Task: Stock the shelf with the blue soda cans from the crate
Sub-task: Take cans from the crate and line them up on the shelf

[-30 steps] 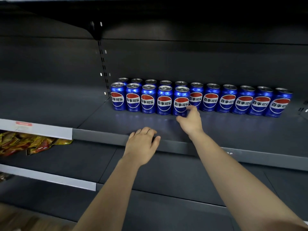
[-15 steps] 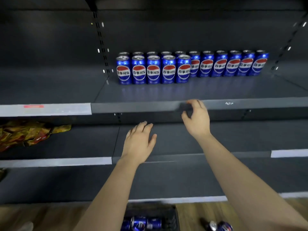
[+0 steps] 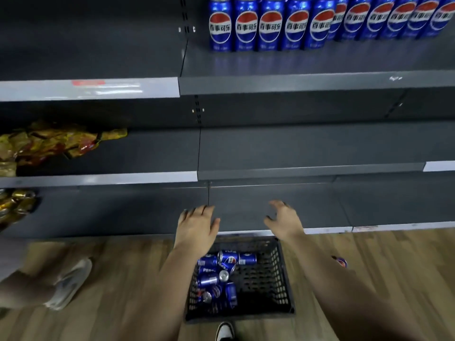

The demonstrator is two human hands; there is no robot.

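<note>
Blue soda cans [image 3: 270,28] stand in rows on the upper dark shelf [image 3: 295,82] at the top of the view. On the wooden floor below sits a black plastic crate [image 3: 270,286] with several blue cans [image 3: 216,279] lying loose in its left half. My left hand [image 3: 197,230] hangs above the crate's far left corner, fingers relaxed and empty. Over the far right corner is my right hand [image 3: 283,220], fingers spread and loosely curled, holding nothing.
Yellow and red snack packets [image 3: 49,143] lie on the middle shelf at left, gold packets [image 3: 14,205] below them. Another person's foot in a light shoe [image 3: 69,281] is on the floor at left. A lone can [image 3: 341,262] lies right of the crate. My shoe [image 3: 225,331] shows at the bottom.
The view has tilted down from the upper shelf to the floor. Both hands have dropped from the shelf edge to just above the crate, which is now fully in sight.
</note>
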